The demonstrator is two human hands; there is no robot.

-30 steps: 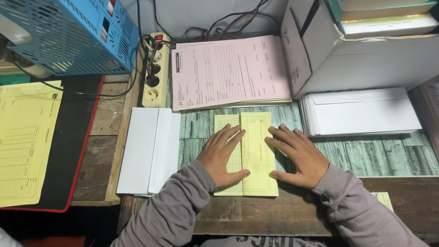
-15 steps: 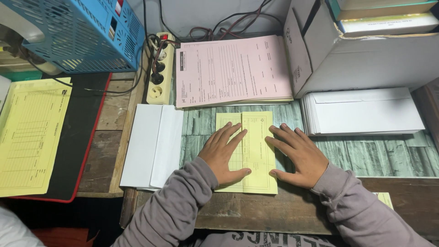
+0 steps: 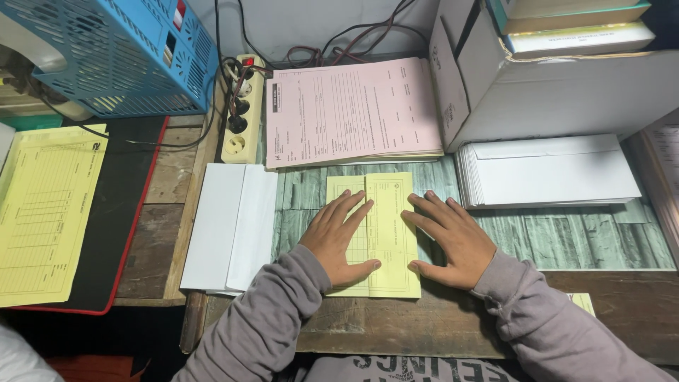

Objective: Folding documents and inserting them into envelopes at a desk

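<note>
1. The folded yellow paper form (image 3: 385, 233) lies flat at the near middle of the desk (image 3: 566, 240), partly on the green tile-patterned surface and partly on the wooden front edge, its long fold line running from 12 to 6 o'clock.
2. The left hand (image 3: 338, 237) rests palm down on the form's left flap, fingers spread toward 1 o'clock, gripping nothing; the flat pressure seems meant to keep the flap down.
3. The right hand (image 3: 449, 240) lies open and flat at the form's 3 o'clock edge, fingertips on the paper, palm on the desk, apparently steadying it from that side.
4. At 9 o'clock, just beside the left hand, sits a small stack of white envelopes (image 3: 230, 230) with flaps open, within easy reach.
5. At 12 o'clock lies a pile of pink printed sheets (image 3: 353, 113); at 2 o'clock a thicker stack of white envelopes (image 3: 548, 170) sits under a white cardboard box (image 3: 552, 92).
6. At 11 o'clock a cream power strip (image 3: 240, 113) stands beside a blue perforated metal case (image 3: 113, 56).
7. Far at 9 o'clock, a yellow printed sheet (image 3: 46, 212) rests on a black mat with red edging (image 3: 117, 212).
</note>
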